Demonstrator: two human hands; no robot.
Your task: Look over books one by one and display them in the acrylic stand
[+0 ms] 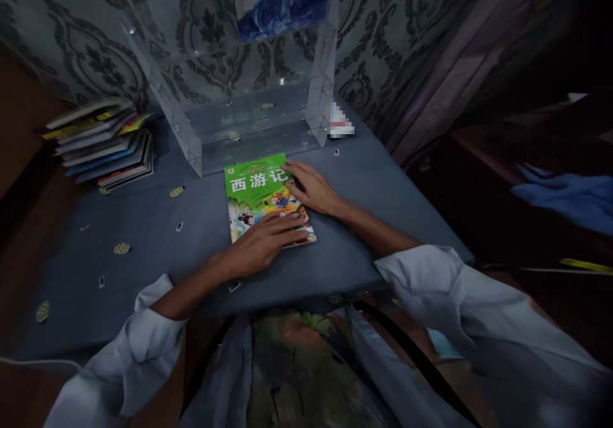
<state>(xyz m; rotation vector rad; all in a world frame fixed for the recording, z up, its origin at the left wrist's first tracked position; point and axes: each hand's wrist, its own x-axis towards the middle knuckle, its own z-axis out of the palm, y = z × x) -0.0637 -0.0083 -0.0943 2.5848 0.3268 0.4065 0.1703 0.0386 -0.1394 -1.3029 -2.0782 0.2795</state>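
Observation:
A green picture book (261, 182) with large white Chinese characters and cartoon figures on its cover lies closed on the table in front of me. Across the book's lower part rests my left hand (261, 239), flat, with its fingers stretched toward the right. My right hand (313, 188) lies at the book's upper right edge, its fingers extended over the cover and its thumb pointing in. Parts of the cover art are hidden under both hands.
Behind the book stands a clear acrylic rack (253, 112). To the left is a stack of books (108, 144). A grey-blue cloth (158, 249) with pineapple prints covers the table. A small white item (341, 121) sits beside the rack; blue fabric (567, 198) lies at right.

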